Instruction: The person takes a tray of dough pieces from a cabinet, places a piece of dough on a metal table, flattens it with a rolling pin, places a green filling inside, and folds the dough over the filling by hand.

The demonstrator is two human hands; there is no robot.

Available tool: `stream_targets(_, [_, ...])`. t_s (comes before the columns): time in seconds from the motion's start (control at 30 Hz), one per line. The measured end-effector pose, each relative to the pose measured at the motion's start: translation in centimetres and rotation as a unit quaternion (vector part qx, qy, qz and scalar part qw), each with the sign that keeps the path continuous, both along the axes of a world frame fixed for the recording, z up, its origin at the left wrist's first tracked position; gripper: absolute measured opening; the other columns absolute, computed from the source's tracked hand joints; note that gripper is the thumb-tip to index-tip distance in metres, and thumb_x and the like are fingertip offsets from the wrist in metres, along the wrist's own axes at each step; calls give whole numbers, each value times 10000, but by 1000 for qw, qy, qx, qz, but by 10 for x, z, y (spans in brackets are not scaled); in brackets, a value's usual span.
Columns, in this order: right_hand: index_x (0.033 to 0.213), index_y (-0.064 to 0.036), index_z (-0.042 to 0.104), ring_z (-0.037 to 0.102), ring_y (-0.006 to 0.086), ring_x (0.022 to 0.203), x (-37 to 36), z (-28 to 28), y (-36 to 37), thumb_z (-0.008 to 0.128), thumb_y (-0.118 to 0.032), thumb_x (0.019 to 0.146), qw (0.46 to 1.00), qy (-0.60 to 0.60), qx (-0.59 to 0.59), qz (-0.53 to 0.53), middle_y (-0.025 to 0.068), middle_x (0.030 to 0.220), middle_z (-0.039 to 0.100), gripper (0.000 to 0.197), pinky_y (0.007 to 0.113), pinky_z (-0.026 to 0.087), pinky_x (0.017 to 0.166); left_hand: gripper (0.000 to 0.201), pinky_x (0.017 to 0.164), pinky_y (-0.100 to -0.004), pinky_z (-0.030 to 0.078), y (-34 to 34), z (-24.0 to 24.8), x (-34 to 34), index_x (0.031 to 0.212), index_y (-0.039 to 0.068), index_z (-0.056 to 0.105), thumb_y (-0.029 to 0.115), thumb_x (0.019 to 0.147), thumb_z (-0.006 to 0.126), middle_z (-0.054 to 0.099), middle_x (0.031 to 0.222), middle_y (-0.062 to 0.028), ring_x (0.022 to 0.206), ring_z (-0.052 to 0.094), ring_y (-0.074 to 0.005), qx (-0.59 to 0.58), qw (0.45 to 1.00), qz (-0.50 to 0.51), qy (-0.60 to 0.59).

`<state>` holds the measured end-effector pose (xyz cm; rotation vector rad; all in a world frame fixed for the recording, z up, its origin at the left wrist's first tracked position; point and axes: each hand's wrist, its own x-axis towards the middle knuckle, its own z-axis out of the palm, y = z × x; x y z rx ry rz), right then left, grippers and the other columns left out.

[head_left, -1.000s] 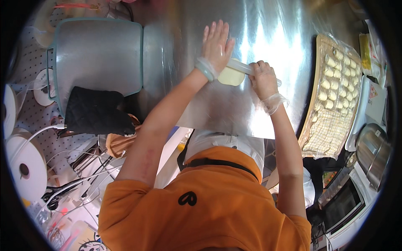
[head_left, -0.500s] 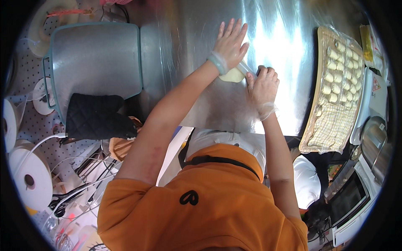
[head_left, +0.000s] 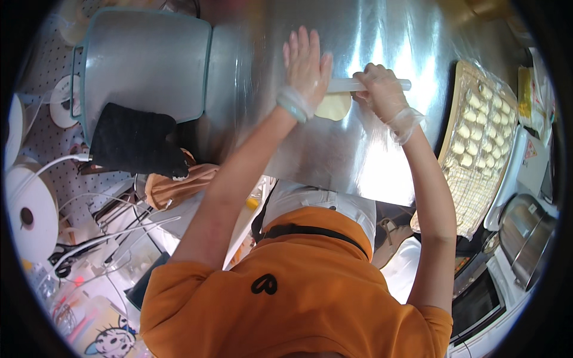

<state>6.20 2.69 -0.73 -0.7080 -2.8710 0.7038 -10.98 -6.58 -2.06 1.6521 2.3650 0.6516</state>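
On the shiny metal worktop [head_left: 250, 149] lies a flat, pale round of dough [head_left: 335, 108], between my two hands. A whitish, slim rolling pin [head_left: 343, 85] lies nearly level across its far edge. My right hand [head_left: 382, 89] is closed around the pin, whose right end sticks out beyond the fingers. At the pin's left end my left hand [head_left: 306, 70] lies flat, fingers stretched away from me; the pin's tip is hidden there. Clear plastic shows at both wrists, with a pale green band on the left one.
At the right stands a tray [head_left: 452, 101] under clear film, with rows of small dough pieces [head_left: 476, 116] and a checked cloth [head_left: 458, 191]. A teal-rimmed metal-coloured board [head_left: 208, 74] and a black oven mitt [head_left: 134, 143] are at the left. Cables and white rolls [head_left: 36, 209] lie beyond.
The rolling pin has swung from a slant to nearly level. My right hand has moved away from me and now wraps the pin; my left hand has shifted slightly left.
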Motion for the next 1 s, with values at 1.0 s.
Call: stream_targets(1.0, [1233, 17, 471, 475, 357, 1147, -23, -37, -149, 674, -321, 823, 936, -68, -41, -344, 187, 1248, 471, 569, 493, 388, 961, 532, 1178, -448, 87, 27, -45, -19, 1444, 110, 333, 377, 985, 360, 254, 1534, -83, 1440, 162, -239, -30, 901, -406, 149])
